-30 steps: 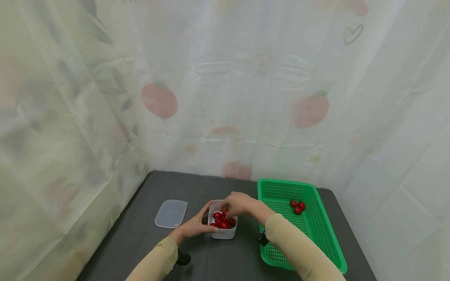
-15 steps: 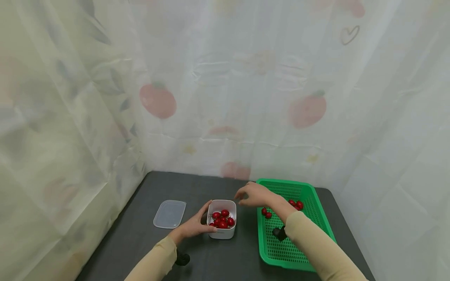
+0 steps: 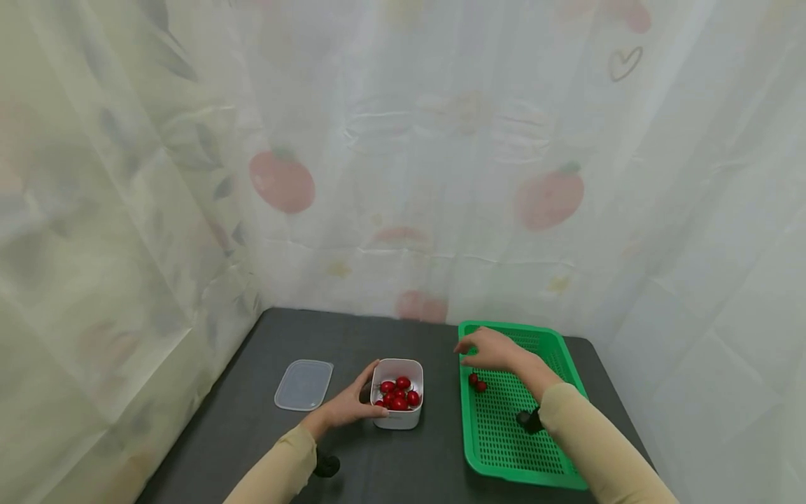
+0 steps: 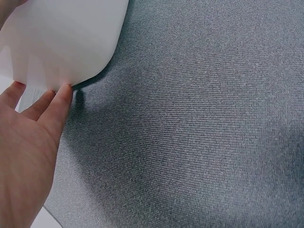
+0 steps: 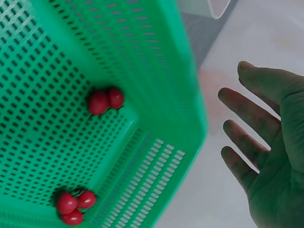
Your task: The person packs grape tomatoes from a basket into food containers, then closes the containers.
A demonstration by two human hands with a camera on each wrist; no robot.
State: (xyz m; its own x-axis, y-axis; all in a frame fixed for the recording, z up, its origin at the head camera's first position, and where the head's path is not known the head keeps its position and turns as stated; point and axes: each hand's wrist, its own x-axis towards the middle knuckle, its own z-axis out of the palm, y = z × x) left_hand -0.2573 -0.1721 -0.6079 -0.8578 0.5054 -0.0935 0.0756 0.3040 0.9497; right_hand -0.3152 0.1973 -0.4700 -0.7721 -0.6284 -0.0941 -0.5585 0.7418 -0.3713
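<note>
My left hand (image 3: pixel 343 407) holds a small white square container (image 3: pixel 400 420), thumb at its near rim and fingers along its far left side. In the left wrist view, fingertips (image 4: pixel 64 92) press the smooth white wall (image 4: pixel 71 42). Several red cherry tomatoes (image 3: pixel 399 403) lie inside. My right hand (image 3: pixel 494 351) hovers over the far left rim of a green perforated basket (image 3: pixel 504 469), fingers parted and nothing held. The right wrist view shows two tomatoes (image 5: pixel 99 102) near the basket's side and three tomatoes (image 5: pixel 72 208) in another corner, hidden by the hand in the head view.
A translucent square lid (image 3: pixel 305 385) lies flat on the dark grey table (image 3: pixel 352 329), left of the container. Behind the table hangs a pale printed curtain (image 3: pixel 403 175), which also runs along both sides.
My right hand has come out of the container, moving right to above the basket. A tomato it had among its fingers now lies in the container. My left hand keeps its hold.
</note>
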